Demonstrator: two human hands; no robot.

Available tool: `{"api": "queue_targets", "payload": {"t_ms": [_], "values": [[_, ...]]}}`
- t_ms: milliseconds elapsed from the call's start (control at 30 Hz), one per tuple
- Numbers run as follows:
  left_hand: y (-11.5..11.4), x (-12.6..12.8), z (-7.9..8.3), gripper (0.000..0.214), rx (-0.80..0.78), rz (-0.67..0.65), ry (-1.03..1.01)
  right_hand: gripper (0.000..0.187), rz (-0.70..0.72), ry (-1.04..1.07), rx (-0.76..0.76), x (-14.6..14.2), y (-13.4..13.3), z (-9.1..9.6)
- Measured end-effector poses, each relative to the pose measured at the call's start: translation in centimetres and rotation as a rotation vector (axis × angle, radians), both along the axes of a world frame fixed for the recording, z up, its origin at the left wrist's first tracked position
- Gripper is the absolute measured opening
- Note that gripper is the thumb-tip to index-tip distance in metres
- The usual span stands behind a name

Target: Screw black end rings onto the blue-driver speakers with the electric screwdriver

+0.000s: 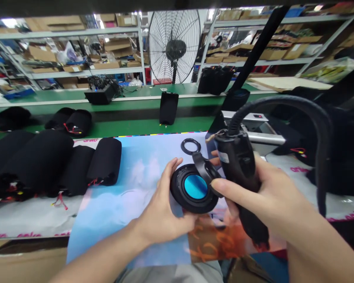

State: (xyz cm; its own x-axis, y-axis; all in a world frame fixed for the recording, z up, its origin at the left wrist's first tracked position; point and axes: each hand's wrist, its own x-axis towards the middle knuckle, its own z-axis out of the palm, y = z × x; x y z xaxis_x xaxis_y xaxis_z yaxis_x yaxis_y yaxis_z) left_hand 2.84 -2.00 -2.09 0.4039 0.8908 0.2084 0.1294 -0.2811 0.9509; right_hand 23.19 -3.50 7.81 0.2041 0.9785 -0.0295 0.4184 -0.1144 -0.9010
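Observation:
My left hand [162, 210] is closed around the rim of a round black speaker-like part [196, 186] with a shiny blue disc at its centre, tilted up towards me. In my right hand [265, 196] is a black corded power tool [237, 165], its thick cable arching up and to the right. The thumb of that hand also pinches a black ring [205, 166], tilted against the upper right side of the round part. Just beyond lies another flat black ring [190, 146] on the printed sheet [135, 165].
Several black fabric-covered cylinders [104, 161] with red wires lie to the left. Behind the ring stands a single black piece [168, 108] on the green surface. A silver-grey device [262, 133] sits at right. Shelves with boxes and a large fan [174, 47] fill the background.

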Motion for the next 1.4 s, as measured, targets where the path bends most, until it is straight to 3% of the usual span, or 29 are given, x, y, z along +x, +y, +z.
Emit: {"api": "queue_targets", "payload": {"t_ms": [133,267,367,433,567,633,733,833,967,1267,1400], "values": [[1.1,0.6,0.9,0.105,0.011,0.023,0.03,0.053,-0.147,-0.065,0.066,0.3,-0.8,0.4],[1.7,1.7,0.8,0.094,0.169,0.06,-0.009,0.052,-0.015,-0.388,0.233,0.0,-1.1,-0.3],[1.8,2.1,0.7,0.091,0.208,0.07,-0.008,0.055,0.015,-0.533,0.225,-0.3,-0.7,-0.5],[1.8,2.0,0.8,0.095,0.173,0.056,-0.032,0.06,0.04,-0.466,0.193,-0.2,-0.5,-0.3],[1.9,1.8,1.3,0.105,0.012,0.012,-0.083,0.079,0.085,-0.065,-0.036,1.6,-0.2,0.2],[2.0,1.7,1.6,0.105,-0.019,0.001,-0.085,0.094,0.109,0.039,-0.028,2.5,0.1,-0.2],[2.3,1.3,1.8,0.101,0.011,-0.025,-0.115,0.095,0.183,-0.001,0.093,3.2,0.5,-1.3],[2.6,0.9,1.9,0.101,0.025,-0.059,-0.126,0.089,0.227,0.006,0.054,2.9,0.7,-2.0],[3.2,0.3,2.3,0.101,0.033,-0.111,-0.121,0.09,0.271,0.076,0.044,2.6,1.1,-1.5],[3.4,0.3,3.2,0.097,-0.055,-0.182,-0.18,0.086,0.393,-0.076,0.003,3.1,2.4,-1.6],[3.4,0.4,3.1,0.095,-0.098,-0.205,-0.215,0.061,0.419,-0.185,0.043,2.7,2.3,-0.3]]}}
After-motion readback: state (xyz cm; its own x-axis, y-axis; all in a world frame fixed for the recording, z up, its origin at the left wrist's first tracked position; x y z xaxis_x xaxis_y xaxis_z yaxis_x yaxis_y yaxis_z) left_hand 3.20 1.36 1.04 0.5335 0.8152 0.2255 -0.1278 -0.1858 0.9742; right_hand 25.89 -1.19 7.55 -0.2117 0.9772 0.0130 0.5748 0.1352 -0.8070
